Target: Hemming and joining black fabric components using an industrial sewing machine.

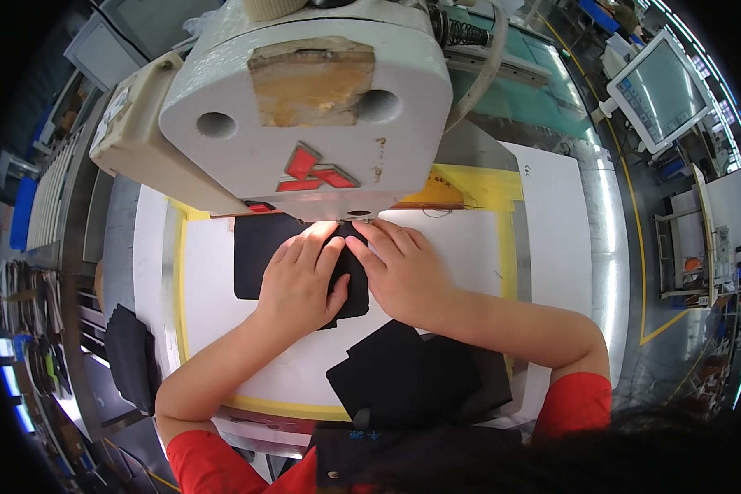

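Note:
A flat piece of black material [253, 265] lies on the white work surface [222, 329], under the front of a large white machine head, apparently a sewing machine [337, 148]. My left hand [303, 280] rests flat on this piece, its fingers stretched toward the machine and its thumb apart. At the piece's right edge, my right hand [410, 276] presses down with extended fingers. Both hands' fingertips come close together just below the machine head. The machine's underside hides the piece's far edge and any needle. More black pieces [412, 370] lie nearer me on the right.
Yellow tape [509, 247] borders the white surface. A stack of black pieces [130, 358] sits at the left. A cream box-shaped part [152, 136] juts from the machine's left side. A touchscreen [663, 90] stands at the far right, beyond the metal table edge [609, 239].

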A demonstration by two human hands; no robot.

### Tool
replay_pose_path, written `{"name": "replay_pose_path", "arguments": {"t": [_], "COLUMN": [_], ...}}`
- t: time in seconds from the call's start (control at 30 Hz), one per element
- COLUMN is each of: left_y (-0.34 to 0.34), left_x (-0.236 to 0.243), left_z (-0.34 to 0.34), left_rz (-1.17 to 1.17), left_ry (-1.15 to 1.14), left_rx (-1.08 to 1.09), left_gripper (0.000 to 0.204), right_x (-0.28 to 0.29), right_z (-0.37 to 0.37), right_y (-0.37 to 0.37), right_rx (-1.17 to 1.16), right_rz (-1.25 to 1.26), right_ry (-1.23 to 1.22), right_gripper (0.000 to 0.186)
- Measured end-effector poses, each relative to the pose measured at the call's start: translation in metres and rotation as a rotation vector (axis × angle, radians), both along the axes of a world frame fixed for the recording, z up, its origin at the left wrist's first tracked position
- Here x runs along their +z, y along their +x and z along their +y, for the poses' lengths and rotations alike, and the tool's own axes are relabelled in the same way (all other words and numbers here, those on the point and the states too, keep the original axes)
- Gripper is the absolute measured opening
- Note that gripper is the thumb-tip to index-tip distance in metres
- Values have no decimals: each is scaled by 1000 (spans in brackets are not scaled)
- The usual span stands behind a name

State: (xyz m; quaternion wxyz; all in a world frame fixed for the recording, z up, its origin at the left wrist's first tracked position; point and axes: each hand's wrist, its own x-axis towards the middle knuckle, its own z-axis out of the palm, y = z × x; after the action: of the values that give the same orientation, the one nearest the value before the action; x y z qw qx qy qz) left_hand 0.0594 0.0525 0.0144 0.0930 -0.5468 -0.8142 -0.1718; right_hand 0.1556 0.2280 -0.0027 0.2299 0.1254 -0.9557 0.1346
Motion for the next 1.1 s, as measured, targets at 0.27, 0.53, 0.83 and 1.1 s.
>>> {"name": "replay_pose_path", "arguments": {"t": [0.27, 0.53, 0.83, 1.1], "left_y": [-7, -14, -27, -57], "left_x": [-1, 9, 32, 11], "left_z": [-1, -6, -51, -79], "left_rz": [-38, -78, -143, -207], "left_ry": [129, 214, 160, 116], "left_rx": [-25, -23, -30, -111], "left_gripper": [32, 26, 24, 20], "right_x": [11, 50, 22, 2], "right_z": [5, -40, -56, -69], "right_y": [6, 5, -3, 0], "right_rx": [165, 199, 32, 17], "right_rz": [-14, -226, -100, -165], "right_ry": [-26, 438, 459, 347], "right_gripper": [42, 36, 36, 41]}}
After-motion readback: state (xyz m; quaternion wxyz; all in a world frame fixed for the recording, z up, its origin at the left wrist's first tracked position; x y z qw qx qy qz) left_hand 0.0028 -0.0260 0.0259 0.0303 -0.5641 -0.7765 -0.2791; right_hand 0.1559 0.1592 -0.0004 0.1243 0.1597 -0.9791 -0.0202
